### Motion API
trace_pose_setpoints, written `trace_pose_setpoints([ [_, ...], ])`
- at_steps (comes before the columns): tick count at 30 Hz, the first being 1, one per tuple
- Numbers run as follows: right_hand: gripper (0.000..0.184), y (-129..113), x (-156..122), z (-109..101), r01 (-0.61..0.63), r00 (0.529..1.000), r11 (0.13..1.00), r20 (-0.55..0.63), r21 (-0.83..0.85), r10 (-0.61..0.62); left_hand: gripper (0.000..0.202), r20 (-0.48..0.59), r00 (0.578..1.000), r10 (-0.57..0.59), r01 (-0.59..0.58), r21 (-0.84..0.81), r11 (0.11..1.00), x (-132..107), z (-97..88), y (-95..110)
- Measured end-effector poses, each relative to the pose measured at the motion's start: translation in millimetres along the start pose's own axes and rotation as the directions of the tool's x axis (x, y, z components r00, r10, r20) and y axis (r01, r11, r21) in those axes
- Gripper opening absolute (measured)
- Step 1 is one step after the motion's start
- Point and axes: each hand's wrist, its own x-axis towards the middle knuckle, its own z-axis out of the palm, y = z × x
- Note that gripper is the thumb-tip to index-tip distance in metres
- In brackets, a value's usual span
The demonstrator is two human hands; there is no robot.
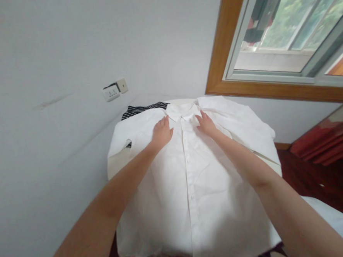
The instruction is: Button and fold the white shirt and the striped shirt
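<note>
A white button-up shirt point(174, 175) lies front side up, spread over a pale table point(117, 164), with its collar point(182, 111) at the far end and its hem toward me. My left hand point(162, 132) rests flat on the shirt just left of the collar, fingers stretched out. On the other side of the collar my right hand point(205, 122) lies on the fabric with its fingers apart. Both sleeves reach out to the sides. Beneath the shirt's left shoulder area, a black-and-white striped cloth point(143, 109) shows at the table's far edge.
A white wall point(68, 53) with a power socket point(111, 93) borders the table at the left and back. A wood-framed window point(214, 71) is at the upper right. Red fabric point(326, 138) hangs at right above the dark floor point(302, 174). White cloth point(336, 219) lies lower right.
</note>
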Motion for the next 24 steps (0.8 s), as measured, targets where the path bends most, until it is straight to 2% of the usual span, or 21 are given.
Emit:
trace_pose_setpoints([
  [3, 0.033, -25, -45, -19, 0.142, 0.989, 0.989, 0.025, 0.036, -0.143, 0.039, 0.118, 0.98, 0.158, -0.157, -0.018, 0.987, -26, -12.7, 17],
  [5, 0.022, -43, -78, -29, 0.23, 0.964, 0.962, 0.103, 0.145, -0.246, 0.029, 0.264, 0.934, 0.241, -0.237, -0.047, 0.97, -41, -19.3, 26],
  [8, 0.018, -64, -120, -31, 0.234, 0.942, 0.924, 0.166, 0.304, -0.293, 0.028, 0.405, 0.854, 0.327, -0.309, -0.11, 0.945, -59, -22.4, 35],
  [10, 0.02, -72, -137, -26, 0.187, 0.951, 0.912, 0.166, 0.365, -0.261, 0.026, 0.401, 0.847, 0.348, -0.312, -0.156, 0.937, -68, -21.4, 41],
  [14, 0.024, -75, -146, -12, 0.1, 0.976, 0.914, 0.14, 0.392, -0.167, 0.026, 0.333, 0.897, 0.291, -0.225, -0.223, 0.949, -78, -19.0, 46],
  [16, 0.024, -75, -145, -8, 0.09, 0.979, 0.911, 0.134, 0.403, -0.156, 0.024, 0.302, 0.907, 0.294, -0.202, -0.3, 0.932, -79, -18.1, 43],
  [20, 0.022, -79, -145, -9, 0.076, 0.981, 0.928, 0.138, 0.366, -0.135, 0.015, 0.323, 0.866, 0.381, -0.187, -0.497, 0.847, -72, -17.9, 30],
  [24, 0.015, -82, -145, -12, 0.067, 0.981, 0.948, 0.156, 0.311, -0.12, 0.012, 0.336, 0.848, 0.41, -0.161, -0.574, 0.803, -69, -21.7, 27],
])
